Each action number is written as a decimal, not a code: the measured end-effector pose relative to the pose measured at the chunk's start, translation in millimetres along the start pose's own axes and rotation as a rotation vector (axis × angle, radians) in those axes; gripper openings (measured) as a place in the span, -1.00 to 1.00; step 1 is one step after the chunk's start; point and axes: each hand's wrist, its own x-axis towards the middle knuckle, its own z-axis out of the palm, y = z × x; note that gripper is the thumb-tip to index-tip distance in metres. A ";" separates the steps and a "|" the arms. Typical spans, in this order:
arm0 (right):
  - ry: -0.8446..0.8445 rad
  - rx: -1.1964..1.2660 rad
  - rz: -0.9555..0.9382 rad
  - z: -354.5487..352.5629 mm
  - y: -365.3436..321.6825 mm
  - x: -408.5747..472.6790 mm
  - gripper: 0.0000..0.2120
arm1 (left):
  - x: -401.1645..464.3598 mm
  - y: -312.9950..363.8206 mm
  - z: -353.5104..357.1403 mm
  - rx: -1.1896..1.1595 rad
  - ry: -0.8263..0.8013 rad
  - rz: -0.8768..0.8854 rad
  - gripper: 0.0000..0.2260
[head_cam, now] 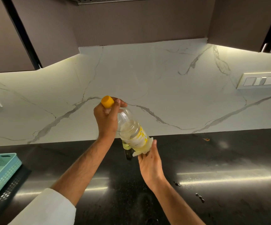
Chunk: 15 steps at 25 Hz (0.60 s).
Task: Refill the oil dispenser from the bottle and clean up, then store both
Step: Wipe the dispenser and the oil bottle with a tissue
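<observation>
A clear plastic oil bottle (132, 132) with a yellow label and pale oil inside is held tilted above the black counter (212, 159), its yellow cap (107, 101) pointing up and left. My left hand (106, 117) is closed around the bottle's neck just below the cap. My right hand (149, 163) supports the bottle's base from below with its fingers against it. Behind the bottle's lower end a small greenish glass piece, probably the oil dispenser (126, 146), stands on the counter, mostly hidden.
A teal perforated basket (0, 169) sits on a black one (9, 192) at the left counter edge. Dark droplets (199, 197) lie on the counter to the right. A switch panel (261, 80) is on the marble wall, with cabinets overhead.
</observation>
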 end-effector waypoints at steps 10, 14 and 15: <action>-0.066 0.251 0.029 -11.3 -33.4 10.3 -0.19 | 10.6 13.1 -18.0 -0.320 -0.054 -0.109 -0.78; -0.121 0.030 -0.006 -17.8 -55.3 10.7 -0.22 | 14.9 16.1 -18.7 -0.346 -0.046 -0.122 -0.79; -0.121 -0.057 -0.038 -20.6 -57.5 11.8 -0.25 | 15.3 15.6 -18.7 -0.332 -0.041 -0.128 -0.80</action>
